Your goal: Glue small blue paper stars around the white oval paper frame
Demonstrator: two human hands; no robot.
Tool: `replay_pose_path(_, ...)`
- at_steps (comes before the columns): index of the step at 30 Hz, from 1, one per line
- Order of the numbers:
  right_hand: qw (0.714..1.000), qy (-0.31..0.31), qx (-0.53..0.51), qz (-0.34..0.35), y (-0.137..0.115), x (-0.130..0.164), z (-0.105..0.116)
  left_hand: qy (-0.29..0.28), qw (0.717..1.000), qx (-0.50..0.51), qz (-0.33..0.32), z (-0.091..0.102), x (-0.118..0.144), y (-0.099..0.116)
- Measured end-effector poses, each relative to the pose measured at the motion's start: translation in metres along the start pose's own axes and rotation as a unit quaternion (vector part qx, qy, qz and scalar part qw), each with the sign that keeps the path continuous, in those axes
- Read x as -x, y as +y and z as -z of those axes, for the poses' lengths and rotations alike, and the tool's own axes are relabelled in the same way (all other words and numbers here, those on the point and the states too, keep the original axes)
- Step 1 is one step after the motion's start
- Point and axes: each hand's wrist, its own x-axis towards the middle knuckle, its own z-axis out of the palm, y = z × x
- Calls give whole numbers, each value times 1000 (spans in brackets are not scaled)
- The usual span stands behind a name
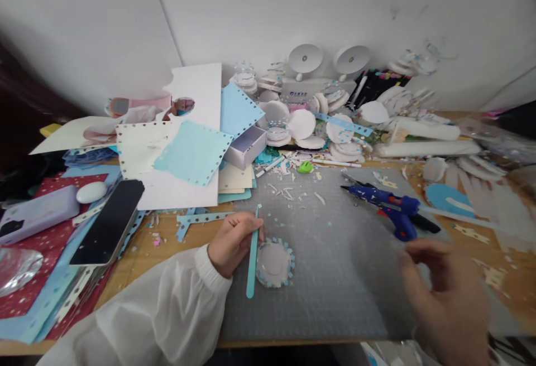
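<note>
My left hand (237, 240) pinches a flat teal stick (252, 268) with a rounded lower end. A small pale-blue piece (259, 206) shows at the stick's upper tip. Just right of that hand, a round white disc (274, 265) lies on the grey cutting mat (326, 299), with little blue pieces around its rim. My right hand (450, 293) is over the mat's right side, smeared by motion, its fingers bent; whether they hold anything cannot be made out. Beyond it lies a blue hot glue gun (391, 204) with a glue stick out of its back.
Punched paper sheets (195, 151) and a white board (201, 198) lie at the back left, near a black-screened phone (109, 224). White discs (301, 124) are piled along the wall. A green punch (305, 167) and paper scraps lie at the mat's far edge.
</note>
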Motion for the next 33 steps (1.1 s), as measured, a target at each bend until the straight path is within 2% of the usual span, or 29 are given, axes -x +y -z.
replay_pose_path(2,989,-83,59,110,-19,2,-12,-12,1000,5,3,-1,0,-2)
replay_pose_path(3,973,-131,66,180,-31,3,-21,-16,1000,10,5,-1,0,-3)
replay_pose_path(5,917,-234,53,319,-52,6,-40,-24,1000,15,5,0,0,-4)
replay_pose_path(7,886,-283,50,365,-65,9,-57,-33,999,20,2,0,0,-4)
replay_pose_path(10,882,-285,70,368,-64,13,-71,-48,998,45,-17,1,0,2)
replay_pose_path(14,890,-278,79,353,-53,16,-72,-63,986,150,-41,5,-1,22)
replay_pose_path(19,892,-273,86,351,-54,17,-70,-48,939,327,-98,18,1,50)
replay_pose_path(24,894,-252,110,355,-60,13,-60,-47,907,382,-173,29,4,65)
replay_pose_path(26,894,-242,117,360,-61,12,-57,-47,911,367,-183,29,4,65)
replay_pose_path(28,892,-236,118,367,-62,12,-59,-49,928,331,-166,26,3,60)
replay_pose_path(33,898,-224,102,366,-69,17,-64,-97,985,125,-71,14,-2,29)
